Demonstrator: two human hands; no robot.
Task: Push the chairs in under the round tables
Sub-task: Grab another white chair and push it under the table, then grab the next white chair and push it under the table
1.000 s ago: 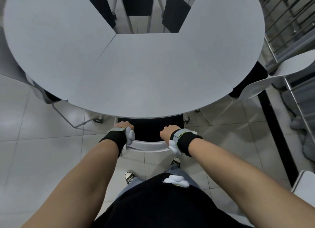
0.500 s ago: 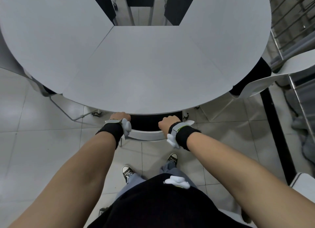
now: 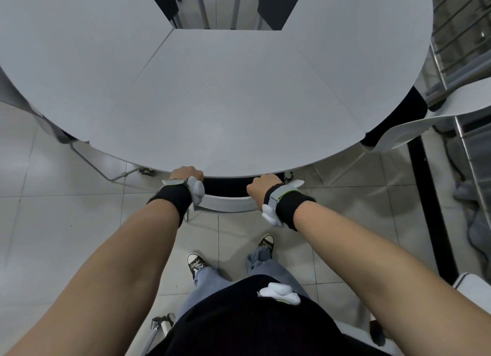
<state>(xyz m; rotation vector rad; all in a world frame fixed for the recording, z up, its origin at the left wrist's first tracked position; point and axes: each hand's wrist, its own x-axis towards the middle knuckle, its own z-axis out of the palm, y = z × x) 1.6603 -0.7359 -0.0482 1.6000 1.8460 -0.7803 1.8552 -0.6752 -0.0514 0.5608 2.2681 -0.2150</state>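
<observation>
A round grey table (image 3: pixel 225 103) made of joined segments fills the upper view. Directly in front of me a chair with a white backrest (image 3: pixel 228 202) and black seat sits almost fully under the table's near edge; only a thin strip of seat shows. My left hand (image 3: pixel 186 173) grips the backrest's left end and my right hand (image 3: pixel 263 185) grips its right end. Both hands touch the table's rim. Each wrist wears a black band with a small white device.
A second white chair (image 3: pixel 414 127) stands at the table's right, partly under it. Metal chair legs (image 3: pixel 111 169) show at the left. A railing (image 3: pixel 457 49) runs along the right. Another white chair corner (image 3: pixel 475 289) sits at lower right. My feet stand on tiled floor.
The chair has slid forward under the table; less of the black seat shows. My hands have moved up to the table's edge and I have stepped closer.
</observation>
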